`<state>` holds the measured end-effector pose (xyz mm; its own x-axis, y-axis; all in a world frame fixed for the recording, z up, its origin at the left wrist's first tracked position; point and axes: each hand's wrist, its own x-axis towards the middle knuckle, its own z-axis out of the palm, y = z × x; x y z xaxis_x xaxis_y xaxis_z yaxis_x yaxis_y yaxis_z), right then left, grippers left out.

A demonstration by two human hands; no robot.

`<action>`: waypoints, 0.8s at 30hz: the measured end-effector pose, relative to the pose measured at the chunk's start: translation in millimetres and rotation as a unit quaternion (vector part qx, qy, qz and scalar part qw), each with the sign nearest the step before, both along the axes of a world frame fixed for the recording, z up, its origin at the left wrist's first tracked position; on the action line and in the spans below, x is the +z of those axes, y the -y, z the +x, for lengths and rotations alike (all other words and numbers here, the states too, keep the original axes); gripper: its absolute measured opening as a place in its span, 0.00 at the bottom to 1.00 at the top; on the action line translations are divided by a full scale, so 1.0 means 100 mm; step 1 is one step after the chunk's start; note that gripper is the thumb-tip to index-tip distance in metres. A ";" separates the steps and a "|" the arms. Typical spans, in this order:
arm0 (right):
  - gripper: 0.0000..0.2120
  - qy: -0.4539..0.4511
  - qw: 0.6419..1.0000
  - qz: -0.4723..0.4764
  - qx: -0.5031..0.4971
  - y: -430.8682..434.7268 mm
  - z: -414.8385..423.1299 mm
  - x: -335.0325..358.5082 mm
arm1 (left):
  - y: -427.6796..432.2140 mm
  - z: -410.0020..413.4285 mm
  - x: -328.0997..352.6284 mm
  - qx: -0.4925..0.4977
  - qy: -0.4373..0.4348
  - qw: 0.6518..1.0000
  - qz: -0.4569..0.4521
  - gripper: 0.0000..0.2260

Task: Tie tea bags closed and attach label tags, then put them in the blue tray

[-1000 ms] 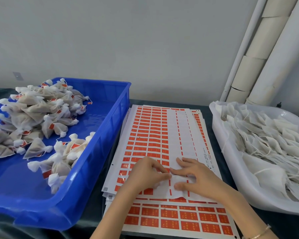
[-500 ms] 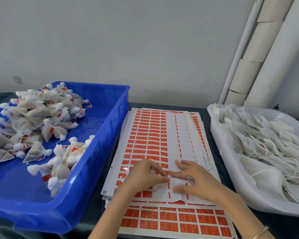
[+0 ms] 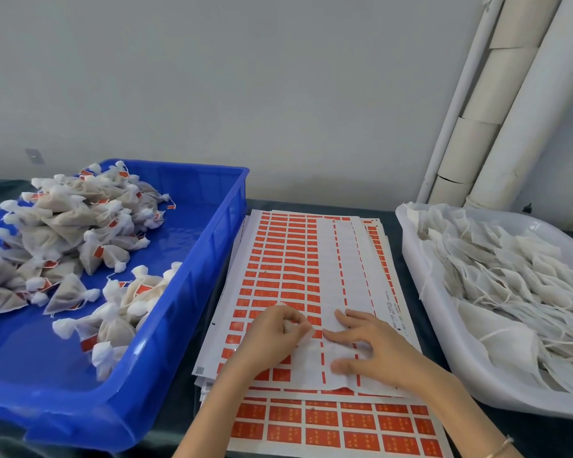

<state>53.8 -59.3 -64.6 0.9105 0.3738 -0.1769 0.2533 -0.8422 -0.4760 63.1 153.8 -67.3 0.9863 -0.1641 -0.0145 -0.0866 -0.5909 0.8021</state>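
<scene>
— What do you see at the label sheets (image 3: 288,266)?

— My left hand (image 3: 272,338) pinches a gauzy tea bag (image 3: 303,335) (mostly hidden); my right hand (image 3: 374,352) lies spread flat on glossy paper.

— The blue tray (image 3: 192,292)?

— Left, holding knotted bags.

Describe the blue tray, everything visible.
The blue tray is a shallow rectangular plastic bin with a rolled rim, lying flat on the dark table at left, beside the label sheets. Its near and left edges run out of frame. Tied tea bags with red tags are heaped inside. Neither hand touches it.
</scene>
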 end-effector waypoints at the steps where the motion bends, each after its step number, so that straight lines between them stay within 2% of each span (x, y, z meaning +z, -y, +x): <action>1: 0.29 -0.001 1.000 0.003 -0.001 0.00 0.00 0.00 | -0.01 0.00 -0.01 0.024 0.004 0.999 -0.022 0.02; 5: 0.29 -0.007 1.000 0.002 -0.002 0.00 0.01 0.03 | -0.06 -0.06 -0.07 0.117 0.050 0.983 -0.134 0.03; 9: 0.28 -0.007 1.000 0.014 -0.005 -0.04 0.03 0.08 | -0.12 -0.14 -0.08 0.141 0.088 0.964 -0.205 0.07; 13: 0.29 0.070 0.981 0.170 -0.064 -0.34 0.01 0.08 | -0.13 -0.18 -0.09 0.075 0.090 0.970 -0.212 0.03; 16: 0.24 0.081 0.954 0.277 -0.085 -0.52 0.02 0.05 | -0.12 -0.20 -0.09 0.032 0.095 0.974 -0.205 0.03; 21: 0.15 0.092 0.932 0.338 -0.098 -0.55 0.07 0.00 | -0.12 -0.22 -0.08 0.026 0.081 0.968 -0.236 0.09; 24: 0.14 0.098 0.911 0.387 -0.106 -0.48 0.08 -0.02 | -0.12 -0.21 -0.08 0.046 0.082 0.969 -0.227 0.08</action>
<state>62.3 -11.0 -67.1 0.9623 0.1298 0.2392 0.2687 -0.3131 -0.9109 41.7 165.5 -74.9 0.9801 -0.0282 0.1963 -0.1981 -0.1916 0.9613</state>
